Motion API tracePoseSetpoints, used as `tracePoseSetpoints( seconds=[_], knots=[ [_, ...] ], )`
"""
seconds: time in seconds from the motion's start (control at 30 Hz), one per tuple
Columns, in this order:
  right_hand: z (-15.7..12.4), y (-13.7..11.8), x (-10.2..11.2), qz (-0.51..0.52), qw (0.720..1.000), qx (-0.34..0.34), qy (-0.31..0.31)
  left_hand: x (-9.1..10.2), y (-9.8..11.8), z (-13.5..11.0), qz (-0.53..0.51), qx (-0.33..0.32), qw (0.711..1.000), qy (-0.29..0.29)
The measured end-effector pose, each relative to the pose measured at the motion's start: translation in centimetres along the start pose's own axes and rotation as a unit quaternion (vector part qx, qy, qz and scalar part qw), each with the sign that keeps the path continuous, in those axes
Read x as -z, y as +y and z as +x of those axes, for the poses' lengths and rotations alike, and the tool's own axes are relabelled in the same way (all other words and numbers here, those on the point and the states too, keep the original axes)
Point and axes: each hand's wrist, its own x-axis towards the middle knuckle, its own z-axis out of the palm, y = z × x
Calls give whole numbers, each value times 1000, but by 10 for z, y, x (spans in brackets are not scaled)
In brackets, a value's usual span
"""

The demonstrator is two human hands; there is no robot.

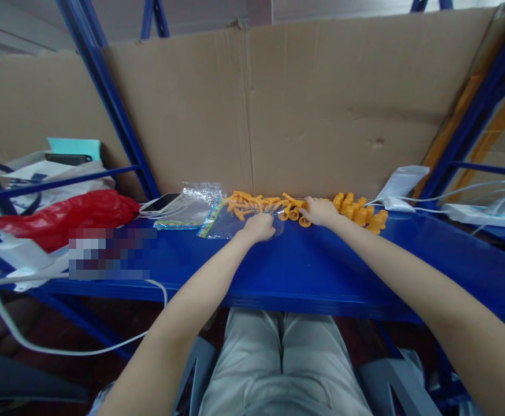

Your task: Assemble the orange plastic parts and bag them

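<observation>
My left hand (260,227) is closed at the near edge of a clear plastic bag (220,228) lying flat on the blue shelf; its fingertips are partly hidden. Just beyond it, several small orange branching plastic pieces (246,202) lie in a loose heap, on or in the bag. My right hand (320,211) reaches in from the right, its fingers closed around the end of an orange plastic piece (294,200). Below those fingers lie a few orange round-ended pieces (304,221). Right of that hand, several orange cup-shaped pieces (360,212) stand grouped together.
Another clear bag (183,216) and a phone (168,202) with a white cable lie to the left. Farther left are a red plastic bag (70,216) and white cords. Cardboard (322,110) walls the back. A white pouch (402,185) and power strip (482,214) sit right.
</observation>
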Motion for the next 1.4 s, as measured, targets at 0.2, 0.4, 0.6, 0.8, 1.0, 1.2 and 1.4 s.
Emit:
tracePoseSetpoints(
  seconds=[0.2, 0.4, 0.6, 0.8, 1.0, 1.2, 1.4],
  knots=[
    [11, -11, 0, -16, 999, -23, -19, 3, 2, -2, -8, -7, 1000, -8],
    [7, -20, -11, 34, 996, -75, 41, 3, 2, -3, -21, -8, 1000, -10],
    [5, -17, -12, 60, 992, -99, 54, -1, 1, 0, -15, -18, 1000, -9],
    [6, -17, -12, 81, 989, -114, 51, -3, 0, 3, -9, -27, 1000, -11],
    [13, -17, -13, 96, 986, -131, 35, -5, -2, 4, -8, -30, 1000, -6],
    [10, -20, -11, 83, 988, -120, 47, -5, -2, 4, -27, -25, 999, 3],
    [12, -7, 3, 111, 983, -123, 84, -1, 0, 1, -25, -23, 999, -6]
  ],
)
